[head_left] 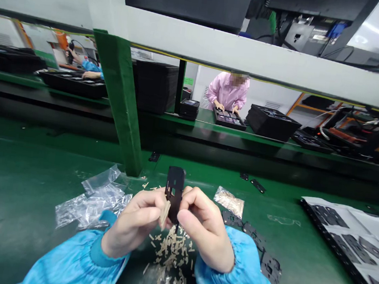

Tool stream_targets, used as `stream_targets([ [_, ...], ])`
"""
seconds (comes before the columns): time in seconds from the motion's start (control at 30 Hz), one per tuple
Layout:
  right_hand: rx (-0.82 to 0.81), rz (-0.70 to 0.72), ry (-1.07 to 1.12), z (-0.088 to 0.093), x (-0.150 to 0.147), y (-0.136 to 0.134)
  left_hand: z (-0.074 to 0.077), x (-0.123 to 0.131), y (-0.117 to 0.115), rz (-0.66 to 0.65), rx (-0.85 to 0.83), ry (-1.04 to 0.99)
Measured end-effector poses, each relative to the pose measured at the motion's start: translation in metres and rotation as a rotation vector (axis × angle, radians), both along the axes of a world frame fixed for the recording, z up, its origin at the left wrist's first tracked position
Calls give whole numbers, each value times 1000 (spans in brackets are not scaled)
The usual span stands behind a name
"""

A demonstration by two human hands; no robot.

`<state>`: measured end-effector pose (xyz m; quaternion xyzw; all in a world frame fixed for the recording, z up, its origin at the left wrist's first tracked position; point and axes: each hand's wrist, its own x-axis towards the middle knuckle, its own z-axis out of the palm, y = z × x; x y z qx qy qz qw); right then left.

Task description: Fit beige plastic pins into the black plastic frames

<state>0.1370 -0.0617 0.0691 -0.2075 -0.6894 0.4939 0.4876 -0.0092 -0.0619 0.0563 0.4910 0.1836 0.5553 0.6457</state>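
Flat, black, slotted, plastic-looking plate point(178, 177) held near-upright over green-topped bench point(35, 160), edge pinched by right hand point(205, 227); slim beige strips point(164, 215) pinched in left hand point(140, 216). Plate presumably light, stiff, best gripped by long edges.

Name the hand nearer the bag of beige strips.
Right: the right hand is just left of the bag; the left hand is farther left, beyond the black plate.
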Motion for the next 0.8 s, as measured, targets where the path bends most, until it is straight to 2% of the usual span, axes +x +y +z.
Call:
stream_targets([
  [0.17,109,-50,-83,-4,1,2,4,2,-7,-49,-172,-65],
  [0.37,263,-108,-142,-5,1,8,8,3,-13,-23,-302,-113],
  [0.67,687,-420,-239,-10,-2,16,10,4,-16,11,-354,-148],
  [0.8,852,-512,-319,-13,-1,21,9,5,-17,36,-367,-138],
])
